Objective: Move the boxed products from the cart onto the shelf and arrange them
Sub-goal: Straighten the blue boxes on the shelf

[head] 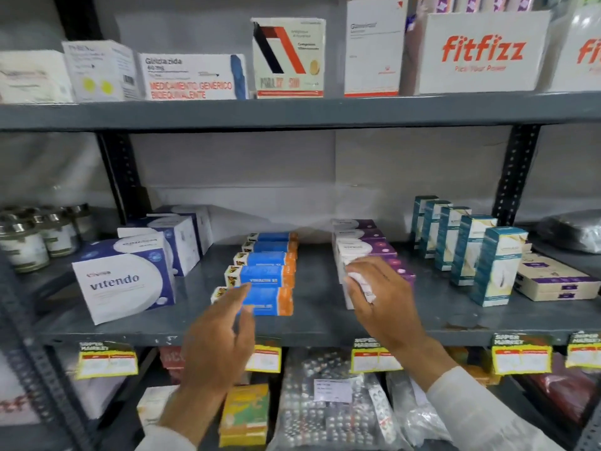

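Loose-fingered left hand hovers by glossy blue-orange cartons; right hand grips a white-purple carton.

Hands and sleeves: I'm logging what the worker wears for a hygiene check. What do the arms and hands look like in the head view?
Both hands are bare: no gloves, rings or watch show on the left hand or the right hand. Each forearm is covered by a long white sleeve, the left sleeve and the right sleeve, ending at the wrist. The fabric looks plain, with no visible markings.
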